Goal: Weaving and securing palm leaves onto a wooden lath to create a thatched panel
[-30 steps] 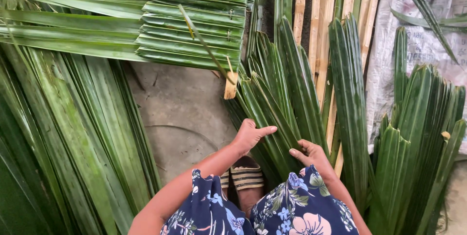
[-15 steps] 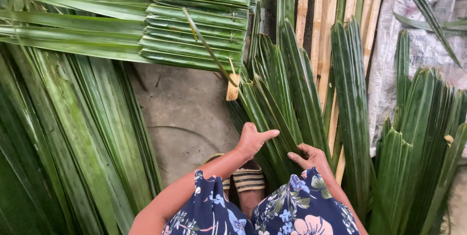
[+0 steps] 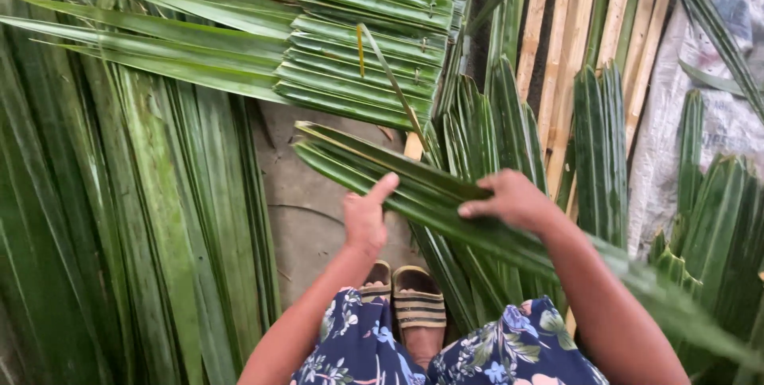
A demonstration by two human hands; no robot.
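Observation:
My right hand [image 3: 514,199] grips a long folded green palm leaf [image 3: 382,167], lifted so it slants from the upper left down past my right arm. Just below its near edge is my left hand [image 3: 365,214], forefinger raised and touching the leaf. Behind them a sheaf of upright palm leaves [image 3: 485,134] leans against bamboo slats [image 3: 557,27]. A stitched panel of folded leaves [image 3: 358,42] lies above, with a thin midrib stick [image 3: 390,74] poking up from it.
Long flat palm leaves [image 3: 135,218] cover the ground at left. More upright leaves [image 3: 716,226] stand at right before a white sack [image 3: 708,98]. Bare concrete floor [image 3: 306,210] shows in the middle, my sandalled feet [image 3: 402,297] below it.
My right hand has pulled one long leaf out of the upright sheaf and raised it across the view. My left hand rose with it. The camera shifted left.

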